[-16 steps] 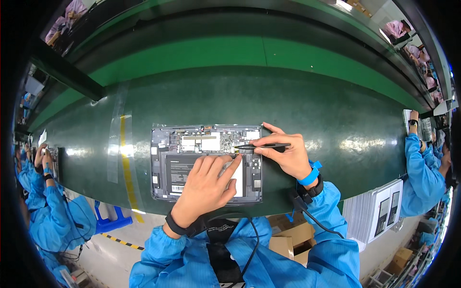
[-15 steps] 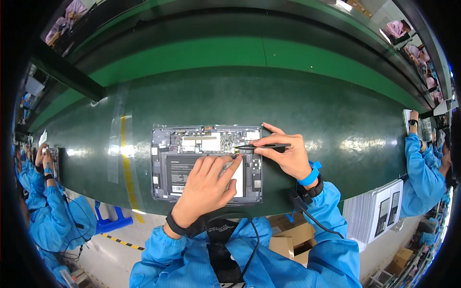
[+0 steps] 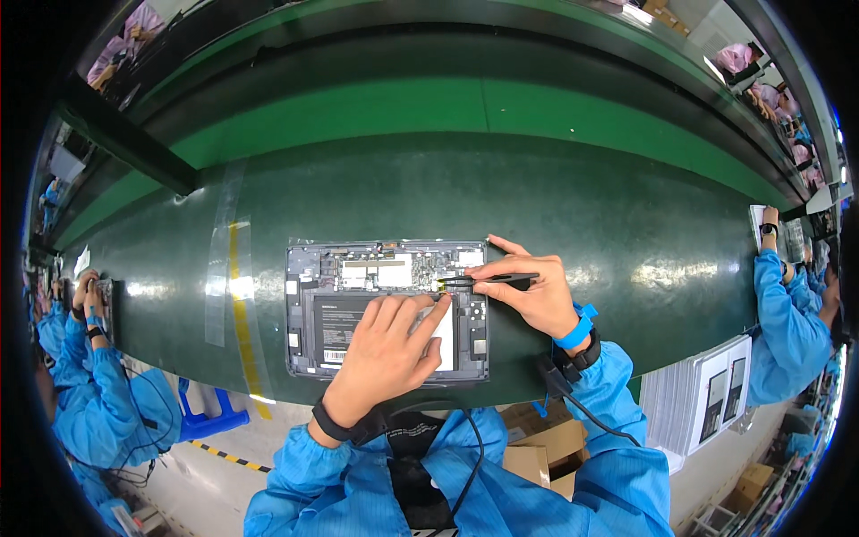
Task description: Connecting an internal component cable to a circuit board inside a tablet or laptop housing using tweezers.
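Little has changed over the last 0.5 s: the whole view has shifted slightly, and the work stays at the same spot. The right hand [image 3: 535, 291] still grips black tweezers [image 3: 512, 280], their tips over the circuit board [image 3: 428, 268], just beyond the left index finger. The left hand [image 3: 385, 345], gripping nothing, rests over the battery [image 3: 343, 326]. The opened device [image 3: 463, 338] lies beneath the hands on the surface [image 3: 591, 201].

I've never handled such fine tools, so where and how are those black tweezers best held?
Probably midway along the black tweezers, coming from the person's right: the slim body lies nearly crosswise, tips leftward at the circuit board, so a pinch there leaves them free.
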Tool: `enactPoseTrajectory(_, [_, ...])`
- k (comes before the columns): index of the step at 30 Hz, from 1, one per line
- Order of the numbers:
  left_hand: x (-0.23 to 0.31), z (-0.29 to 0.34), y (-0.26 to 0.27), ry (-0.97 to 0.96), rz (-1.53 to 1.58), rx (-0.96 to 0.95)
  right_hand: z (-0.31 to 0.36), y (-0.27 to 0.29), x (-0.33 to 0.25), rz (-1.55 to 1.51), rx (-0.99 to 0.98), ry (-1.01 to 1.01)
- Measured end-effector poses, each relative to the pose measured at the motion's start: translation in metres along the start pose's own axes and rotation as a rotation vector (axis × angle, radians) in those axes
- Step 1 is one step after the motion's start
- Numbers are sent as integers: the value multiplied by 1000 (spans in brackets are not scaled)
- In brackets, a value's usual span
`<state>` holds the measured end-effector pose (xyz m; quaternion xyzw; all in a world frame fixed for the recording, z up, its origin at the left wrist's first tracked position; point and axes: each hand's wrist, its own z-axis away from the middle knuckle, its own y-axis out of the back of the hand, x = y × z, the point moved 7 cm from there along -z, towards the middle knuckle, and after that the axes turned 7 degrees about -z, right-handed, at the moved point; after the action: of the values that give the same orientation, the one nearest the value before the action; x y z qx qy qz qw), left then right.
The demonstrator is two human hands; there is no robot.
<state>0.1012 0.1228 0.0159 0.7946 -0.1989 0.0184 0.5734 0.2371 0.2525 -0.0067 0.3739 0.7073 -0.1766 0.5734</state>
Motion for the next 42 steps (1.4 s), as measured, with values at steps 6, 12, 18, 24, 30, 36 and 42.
enactPoseTrajectory(6, [0,1,1,-3,-10,-3,0,1,1,-21,-13,-5])
enactPoseTrajectory(12, [0,1,0,-7,-10,3,0,2,3,-39,-3,-15])
enactPoseTrajectory(18, [0,1,1,-9,-12,4,-1,1,2,-57,10,-18])
enactPoseTrajectory(24, [0,1,1,-8,-4,5,-2,2,2,-51,16,-37])
enactPoseTrajectory(30, [1,-3,5,29,10,-6,1,4,5,-47,15,-21])
enactPoseTrajectory(36, [-20,-47,5,-73,14,-150,7,43,15,-419,441,-128])
enactPoseTrajectory(42, [-50,-90,-11,-89,236,-278,11,53,22,-409,517,-121])
